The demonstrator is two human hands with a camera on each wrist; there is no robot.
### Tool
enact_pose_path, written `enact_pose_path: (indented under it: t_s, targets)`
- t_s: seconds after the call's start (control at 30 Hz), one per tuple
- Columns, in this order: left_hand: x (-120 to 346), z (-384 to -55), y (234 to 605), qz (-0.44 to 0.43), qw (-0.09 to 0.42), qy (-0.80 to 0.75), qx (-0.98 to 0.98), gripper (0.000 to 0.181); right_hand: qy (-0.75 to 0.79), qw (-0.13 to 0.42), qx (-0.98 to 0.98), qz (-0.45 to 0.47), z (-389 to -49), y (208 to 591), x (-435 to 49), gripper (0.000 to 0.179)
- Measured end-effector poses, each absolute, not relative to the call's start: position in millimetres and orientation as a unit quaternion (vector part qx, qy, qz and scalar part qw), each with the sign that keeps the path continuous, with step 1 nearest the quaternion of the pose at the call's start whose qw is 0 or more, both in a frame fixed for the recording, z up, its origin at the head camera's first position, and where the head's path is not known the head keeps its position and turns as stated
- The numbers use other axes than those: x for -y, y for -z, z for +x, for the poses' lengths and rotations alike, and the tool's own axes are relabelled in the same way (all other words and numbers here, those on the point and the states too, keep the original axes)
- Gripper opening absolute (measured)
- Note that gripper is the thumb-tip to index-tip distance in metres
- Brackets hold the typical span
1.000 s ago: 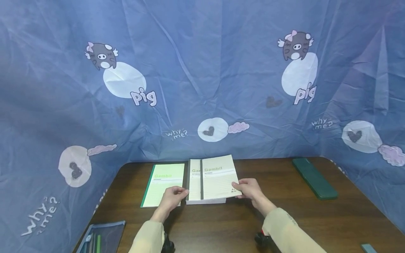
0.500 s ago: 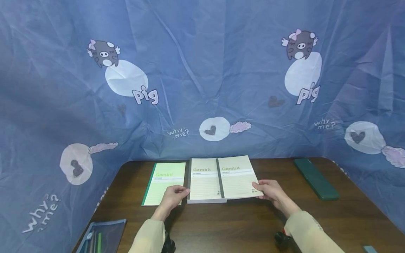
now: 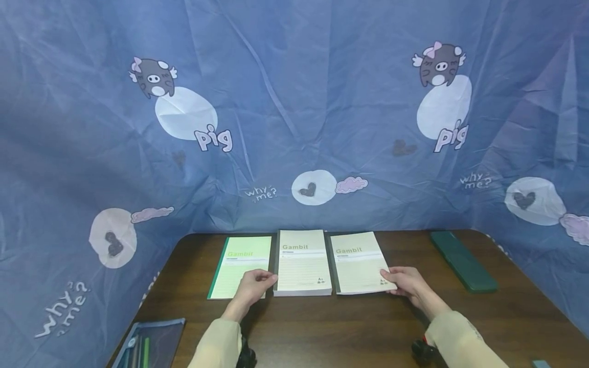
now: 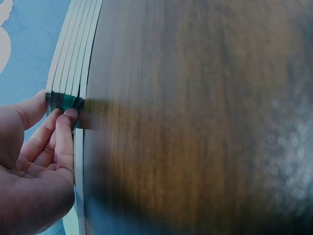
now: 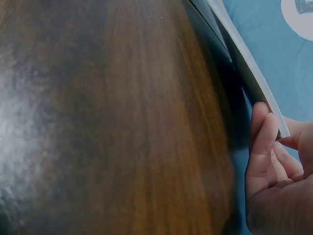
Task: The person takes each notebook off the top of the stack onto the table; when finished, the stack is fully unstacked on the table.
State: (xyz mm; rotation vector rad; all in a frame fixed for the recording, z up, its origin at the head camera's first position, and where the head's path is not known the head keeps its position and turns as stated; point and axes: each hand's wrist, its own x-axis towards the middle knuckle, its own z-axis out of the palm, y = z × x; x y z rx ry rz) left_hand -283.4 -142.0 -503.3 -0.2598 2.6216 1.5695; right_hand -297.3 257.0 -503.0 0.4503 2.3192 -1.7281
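Note:
In the head view, a stack of cream notebooks with dark spines lies mid-table, its several layers showing edge-on in the left wrist view. My left hand holds the stack's front left corner, thumb at the top cover and fingers against the spines. To the right of the stack is a single cream notebook, lying slightly askew. My right hand pinches its front right corner, thumb on the cover and fingers underneath. That corner is raised off the table in the right wrist view. A pale green notebook lies left of the stack, partly behind my left hand.
A dark green case lies on the right of the brown table. A see-through zip pouch with pens sits at the front left. A small teal object shows at the bottom right. A blue printed curtain hangs behind.
My right hand has slid the single notebook rightward off the stack and lowered it beside it, baring the stack's top cover. My left hand has stayed at the stack's corner.

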Motion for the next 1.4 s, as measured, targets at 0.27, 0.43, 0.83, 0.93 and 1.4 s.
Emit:
enact_pose_path:
  t_s: [0.27, 0.43, 0.83, 0.93, 1.4]
  targets:
    - [142.9, -281.7, 502.0, -0.074, 0.036, -0.512, -0.855, 0.033, 0.574, 0.089, -0.801, 0.142, -294.3, 508.5, -256.9, 0.053]
    - [142.6, -282.2, 501.5, -0.076, 0.036, -0.512, -0.855, 0.033, 0.537, 0.055, -0.832, 0.130, -290.1, 506.3, -251.2, 0.048]
    - [142.6, -282.9, 502.0, -0.078, 0.038, -0.508, -0.857, 0.034, 0.379, -0.017, -0.921, 0.087, -282.2, 501.6, -244.2, 0.031]
    - [142.6, -282.3, 501.9, -0.080, 0.041, -0.508, -0.857, 0.034, 0.340, -0.016, -0.936, 0.092, -281.7, 500.3, -244.1, 0.031]
    - [141.7, -282.5, 501.4, -0.080, 0.041, -0.507, -0.857, 0.033, 0.308, -0.018, -0.947, 0.094, -282.5, 500.0, -246.6, 0.032]
